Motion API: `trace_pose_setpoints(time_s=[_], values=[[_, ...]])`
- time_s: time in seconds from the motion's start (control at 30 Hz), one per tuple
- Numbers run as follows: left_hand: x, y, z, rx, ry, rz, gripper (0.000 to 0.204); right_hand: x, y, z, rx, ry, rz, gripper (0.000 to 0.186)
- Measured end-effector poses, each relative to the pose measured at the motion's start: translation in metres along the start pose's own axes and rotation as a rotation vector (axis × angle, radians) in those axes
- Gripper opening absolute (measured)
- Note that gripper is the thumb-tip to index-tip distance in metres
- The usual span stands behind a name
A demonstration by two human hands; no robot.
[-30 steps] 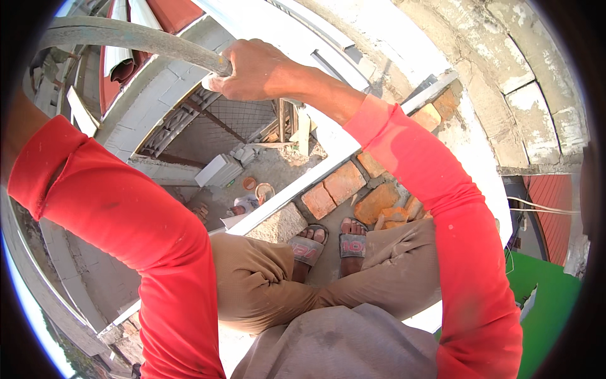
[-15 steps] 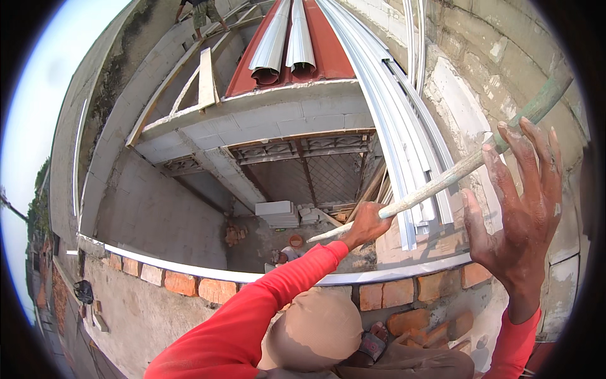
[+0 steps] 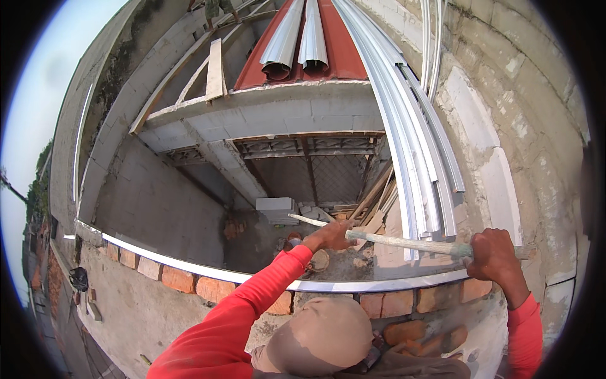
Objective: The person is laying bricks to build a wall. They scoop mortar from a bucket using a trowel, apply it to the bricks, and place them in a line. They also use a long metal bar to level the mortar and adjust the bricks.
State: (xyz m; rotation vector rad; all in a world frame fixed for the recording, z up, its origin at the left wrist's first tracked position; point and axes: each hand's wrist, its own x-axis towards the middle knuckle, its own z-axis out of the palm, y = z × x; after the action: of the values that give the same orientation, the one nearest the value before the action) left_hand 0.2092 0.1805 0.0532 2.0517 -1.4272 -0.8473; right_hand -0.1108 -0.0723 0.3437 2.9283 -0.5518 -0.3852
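Note:
A long, pale wooden pole (image 3: 416,243) lies crosswise ahead of me at a slight tilt, over the edge of an open drop. My left hand (image 3: 331,235) grips it left of centre, its far tip extending beyond that hand. My right hand (image 3: 489,256) is closed round the thicker, greenish-stained right part. Below the pole, a white metal strip (image 3: 366,285) runs along a row of broken red bricks (image 3: 398,303) at the edge. My bent knee (image 3: 322,331) is close to it, and loose brick pieces (image 3: 404,330) sit beside the knee.
Long metal channels (image 3: 416,158) line the right beside a block wall (image 3: 530,158). Across the drop are a red metal roof (image 3: 344,50) with two silver rolled sheets and timber framing (image 3: 214,69), where another person's legs (image 3: 211,12) show. Below are white blocks (image 3: 274,205) and wood offcuts.
The pole has come down from a raised slant to lie flatter. My right hand, spread half a second ago, is now closed on it. My left hand has shifted a little leftward.

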Motion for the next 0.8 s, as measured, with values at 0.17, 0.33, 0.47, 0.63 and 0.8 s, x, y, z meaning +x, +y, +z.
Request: trace_pose_setpoints(time_s=[0.17, 0.33, 0.47, 0.63, 0.8], values=[[-0.104, -0.118, -0.096, 0.116, 0.125, -0.39, 0.056, 0.075, -0.045, 0.082, 0.008, -0.038, -0.061, 0.023], [-0.212, -0.203, -0.101, 0.327, -0.015, -0.686, 0.048, 0.149, -0.091, 0.135, -0.074, -0.256, -0.079, 0.023], [-0.267, -0.23, -0.059, -0.097, 0.039, -0.875, 0.065, 0.187, -0.12, 0.174, -0.101, -0.369, -0.037, 0.016], [-0.281, -0.196, -0.023, -0.146, 0.234, -0.965, 0.067, 0.212, -0.149, 0.202, -0.064, -0.486, 0.026, 0.026], [-0.268, -0.13, -0.016, 0.287, 0.528, -1.054, 0.053, 0.227, -0.175, 0.245, -0.041, -0.518, -0.002, 0.03]])
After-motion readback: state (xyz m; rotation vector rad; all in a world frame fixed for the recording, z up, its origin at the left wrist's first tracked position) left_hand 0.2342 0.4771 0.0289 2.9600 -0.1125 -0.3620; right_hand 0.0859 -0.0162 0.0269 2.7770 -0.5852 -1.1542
